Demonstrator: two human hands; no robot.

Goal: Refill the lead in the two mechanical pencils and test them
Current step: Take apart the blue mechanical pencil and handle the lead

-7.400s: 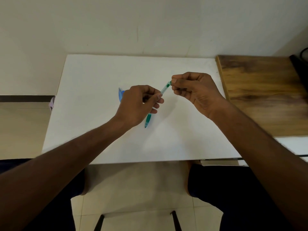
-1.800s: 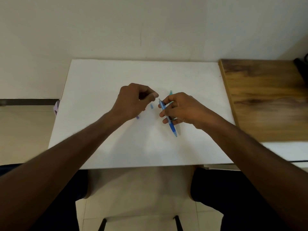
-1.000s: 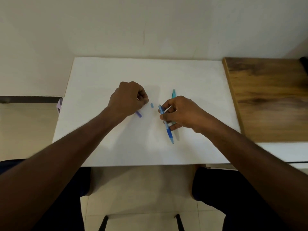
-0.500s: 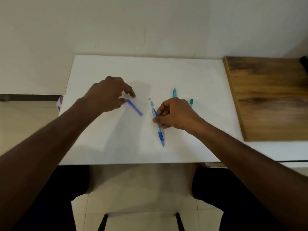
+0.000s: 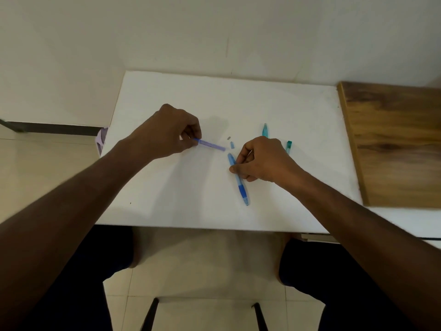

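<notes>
My left hand [image 5: 167,132] pinches one end of the purple lead tube [image 5: 210,145] between thumb and fingers; tube's long axis runs left-to-right, slightly down toward the right, free end pointing at the blue pencil's top. Tube looks lifted just off the counter [image 5: 167,199], can't confirm.

My right hand [image 5: 260,161] grips the blue mechanical pencil [image 5: 238,180] at its upper barrel, fingers curled round it. Long axis runs near-to-far, tilted a bit left at the far end; dark blue grip and tip point toward me, open back end points away. Tip end is low near the counter; touching or not, can't tell.

Count: two pencils. Second is the green mechanical pencil [image 5: 265,129], mostly hidden behind my right hand, only one end showing beyond the knuckles. A green-capped end [image 5: 289,145] shows at the right of the hand; can't tell if it's the same pencil. One lead tube. Two small loose bits between the hands: a blue cap [image 5: 231,145] and a tiny grey piece [image 5: 228,138] just beyond it, apart from each other.

Edges: everything sits mid-counter, well clear of all edges. Open white surface on the left, front and far side. Wooden board [image 5: 393,144] covers the right end, well apart from the pencils. Wall runs along the far edge.
</notes>
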